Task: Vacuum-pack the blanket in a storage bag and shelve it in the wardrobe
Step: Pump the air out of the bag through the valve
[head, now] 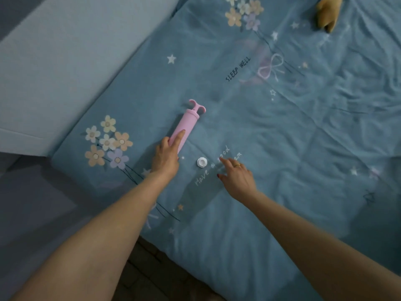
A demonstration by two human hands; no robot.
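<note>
A blue blanket (282,131) printed with flowers, stars and writing lies spread flat over the bed. A pink hand pump (186,122) rests on it, handle pointing away from me. My left hand (166,155) grips the pump's near end, index finger stretched along the barrel. A small white round valve cap (202,162) sits on the fabric just right of that hand. My right hand (235,175) hovers or presses flat to the right of the cap, fingers apart, holding nothing. A faint sheen around the cap may be clear bag film; its edges are not visible.
A pale blue padded panel (65,68) runs along the bed's left side. A yellow plush toy (328,13) lies at the far top right. Dark floor (165,276) shows below the bed's near corner.
</note>
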